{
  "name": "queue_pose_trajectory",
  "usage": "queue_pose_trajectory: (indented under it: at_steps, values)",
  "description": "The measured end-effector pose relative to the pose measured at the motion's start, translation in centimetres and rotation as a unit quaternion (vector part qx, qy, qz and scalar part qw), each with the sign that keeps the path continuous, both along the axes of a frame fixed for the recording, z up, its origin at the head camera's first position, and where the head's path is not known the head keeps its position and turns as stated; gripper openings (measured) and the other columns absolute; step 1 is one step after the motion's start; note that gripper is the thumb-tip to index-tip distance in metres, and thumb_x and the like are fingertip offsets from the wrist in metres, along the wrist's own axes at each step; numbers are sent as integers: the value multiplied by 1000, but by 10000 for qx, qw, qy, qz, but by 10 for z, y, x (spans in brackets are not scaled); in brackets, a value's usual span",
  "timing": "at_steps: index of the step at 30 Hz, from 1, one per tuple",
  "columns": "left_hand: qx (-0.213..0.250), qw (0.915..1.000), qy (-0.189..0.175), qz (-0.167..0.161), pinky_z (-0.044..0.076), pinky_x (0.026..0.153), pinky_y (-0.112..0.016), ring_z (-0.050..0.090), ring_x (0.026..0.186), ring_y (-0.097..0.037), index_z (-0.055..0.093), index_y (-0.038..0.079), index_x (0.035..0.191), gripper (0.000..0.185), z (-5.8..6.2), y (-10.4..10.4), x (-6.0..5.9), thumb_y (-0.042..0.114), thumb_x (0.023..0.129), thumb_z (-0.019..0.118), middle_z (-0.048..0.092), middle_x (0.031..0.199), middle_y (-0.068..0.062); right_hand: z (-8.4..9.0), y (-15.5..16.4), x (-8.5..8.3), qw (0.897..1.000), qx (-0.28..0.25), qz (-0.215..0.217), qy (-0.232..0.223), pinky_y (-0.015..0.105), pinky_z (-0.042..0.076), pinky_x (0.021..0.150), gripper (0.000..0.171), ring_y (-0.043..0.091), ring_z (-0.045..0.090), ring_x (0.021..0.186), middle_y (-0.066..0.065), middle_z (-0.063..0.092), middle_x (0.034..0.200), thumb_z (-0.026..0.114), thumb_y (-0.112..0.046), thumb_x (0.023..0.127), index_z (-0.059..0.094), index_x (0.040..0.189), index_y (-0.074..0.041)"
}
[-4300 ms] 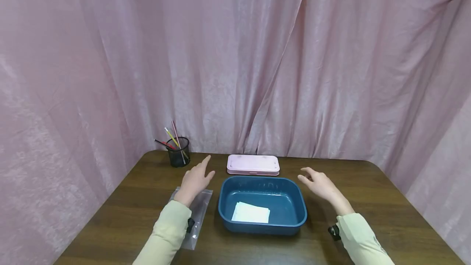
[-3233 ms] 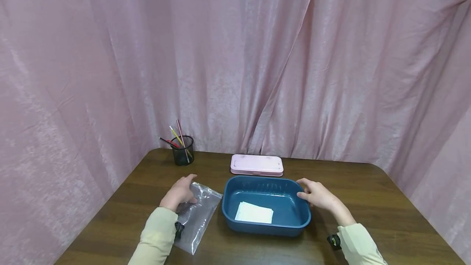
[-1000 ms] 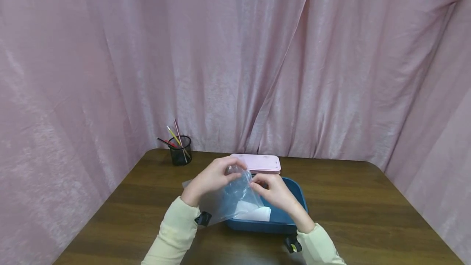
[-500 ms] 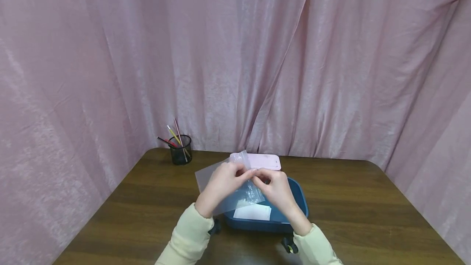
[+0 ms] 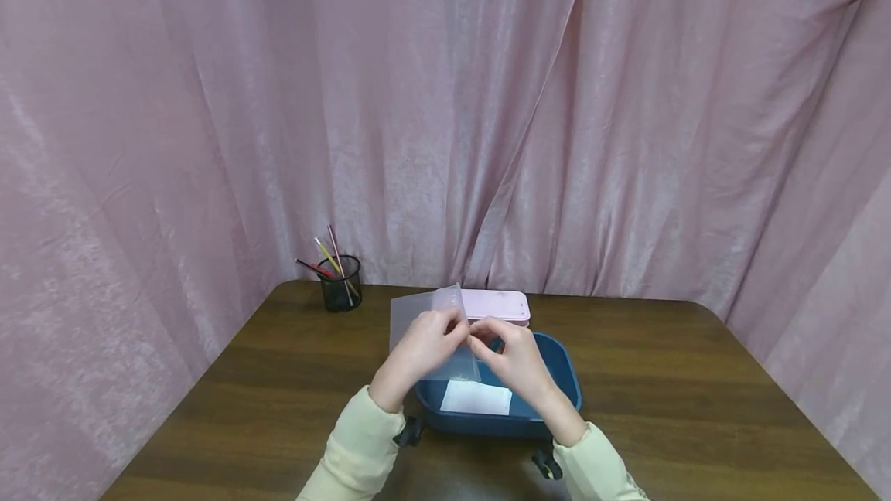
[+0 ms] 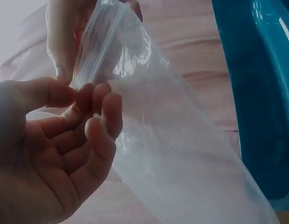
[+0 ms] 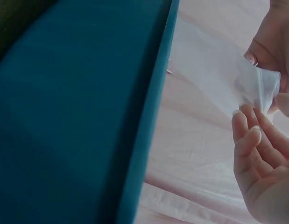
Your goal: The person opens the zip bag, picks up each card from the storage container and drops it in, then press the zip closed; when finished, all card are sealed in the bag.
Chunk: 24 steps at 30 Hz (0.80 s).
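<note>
Together, both grips (image 5: 421, 345) (image 5: 513, 356) pinch a clear bag (image 6: 167, 135).

Pale pink, velvety curtains (image 5: 418, 99) hang in vertical folds behind the worktop (image 5: 647, 377) and along its left and right edges. A slanting overlap (image 5: 534, 114) runs down toward the middle of the far edge. The worktop is brown, wood-grained, with rounded far corners; light catches the curtains' nap in whitish streaks.
</note>
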<state>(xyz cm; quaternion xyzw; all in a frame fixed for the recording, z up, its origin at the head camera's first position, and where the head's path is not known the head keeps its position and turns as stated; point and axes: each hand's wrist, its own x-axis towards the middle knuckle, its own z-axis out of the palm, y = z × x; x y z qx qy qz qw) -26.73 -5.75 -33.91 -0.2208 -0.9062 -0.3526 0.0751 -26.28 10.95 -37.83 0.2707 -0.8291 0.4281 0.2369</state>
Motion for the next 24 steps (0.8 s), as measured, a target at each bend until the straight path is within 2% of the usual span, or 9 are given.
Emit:
queue_pose_trajectory:
  at_steps: [7,14,20,24]
  values:
    - [149,9999,-43,-69,37,52,-20,46,58,-11,62,9,80,16,-2,0,-2,14,92,53,53,66,1,2,2,1,9996,24,116,-238,18,46,57,12,2,57,70,0,71,81,72,-13,86,73,98,-12]
    - [431,9983,-185,-332,37,54,-21,46,59,-11,60,9,77,27,-1,0,-3,24,99,54,53,65,1,7,8,-2,9979,-153,169,-609,19,44,56,12,1,53,64,2,72,81,69,-16,89,73,98,-11]
    - [453,9976,-229,-472,39,58,-21,48,61,-11,59,8,78,25,-1,1,-5,20,99,53,55,68,0,10,11,-4,9945,-461,163,-928,20,45,57,11,7,55,63,5,66,70,64,-13,92,73,93,-7]
    - [415,9976,-241,-508,38,57,-21,47,61,-10,59,8,78,24,-3,3,-5,18,98,53,54,68,1,11,10,-5,9957,-320,102,-864,19,43,54,10,4,53,58,9,64,65,64,-11,91,73,87,-7]
